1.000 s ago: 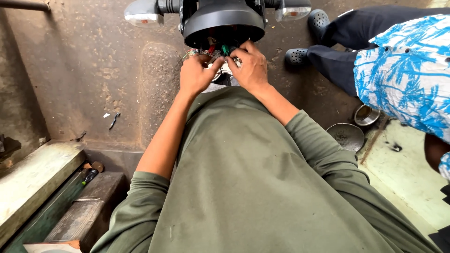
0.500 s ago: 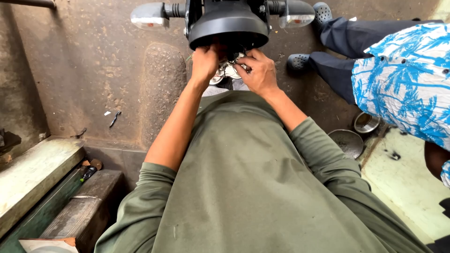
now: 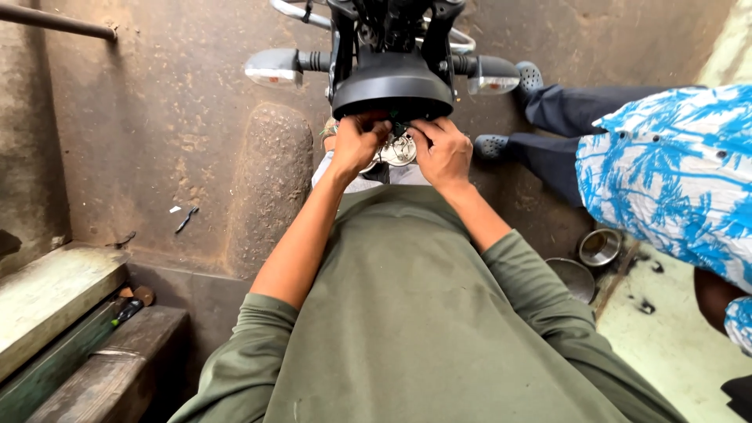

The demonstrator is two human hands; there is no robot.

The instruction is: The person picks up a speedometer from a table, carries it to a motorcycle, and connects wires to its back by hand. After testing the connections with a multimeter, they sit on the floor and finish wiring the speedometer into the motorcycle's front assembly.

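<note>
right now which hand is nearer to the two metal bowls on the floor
Right. The right hand works under the black headlight housing, on the same side as the metal bowls, though well apart from them. The left hand sits beside it, farther from them.

The rounded black plastic headlamp housing (image 3: 392, 88) sits between two clear-lensed turn signals on black stalks (image 3: 274, 68). The long-sleeved cotton shirt (image 3: 415, 313) is plain olive green. A bystander's short-sleeved shirt (image 3: 674, 164) shows bright blue palm leaves on white, above dark navy trousers (image 3: 564, 133) and grey-blue perforated clogs (image 3: 493, 146). The concrete floor (image 3: 157, 141) is mottled brown.
</note>
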